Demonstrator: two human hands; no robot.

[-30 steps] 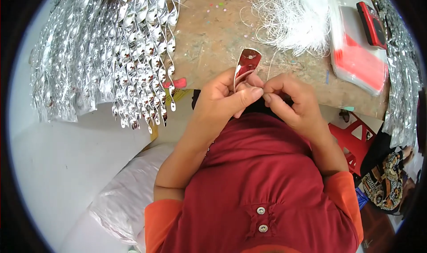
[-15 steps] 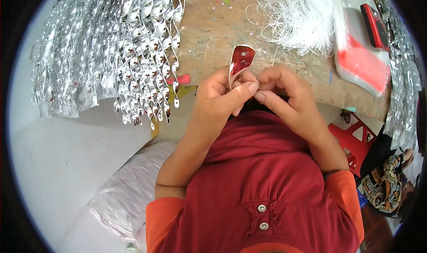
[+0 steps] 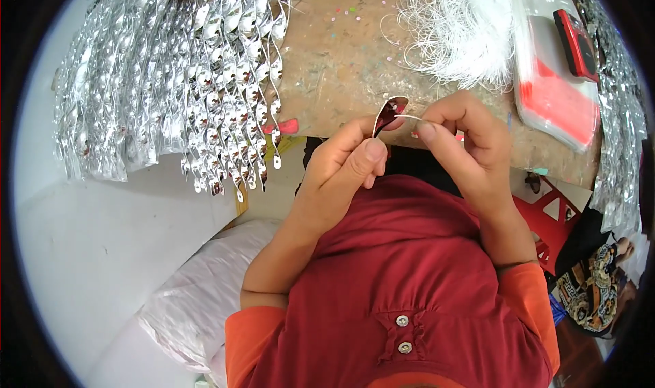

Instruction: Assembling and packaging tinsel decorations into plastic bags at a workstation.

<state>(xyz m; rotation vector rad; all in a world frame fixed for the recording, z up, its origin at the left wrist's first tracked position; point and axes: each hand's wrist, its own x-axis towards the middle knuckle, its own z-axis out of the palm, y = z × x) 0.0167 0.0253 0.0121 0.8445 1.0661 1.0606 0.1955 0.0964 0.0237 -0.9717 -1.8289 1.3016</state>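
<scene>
My left hand (image 3: pixel 339 171) is closed, thumb over fingers, around the lower part of a shiny silver strip (image 3: pixel 391 112). The strip's curved upper end stands out above the fingers and mirrors red. Thumb and forefinger of my right hand (image 3: pixel 467 142) pinch a short length of white string (image 3: pixel 409 117). Its free end reaches the face of the strip. Whether it passes through a hole there, I cannot tell. Both hands are over the near edge of the table.
Twisted silver strips (image 3: pixel 232 81) hang over the table's (image 3: pixel 327 53) left side, some in clear wrapping. A heap of white string (image 3: pixel 464 30) lies at the back right. Beside it are clear bags with red lower parts (image 3: pixel 556 111) and a red-and-black device (image 3: pixel 576 45).
My hands have moved apart, the right one going right and drawing back from the left. The strip has tilted and shifted right and down. White string now shows between the hands.
</scene>
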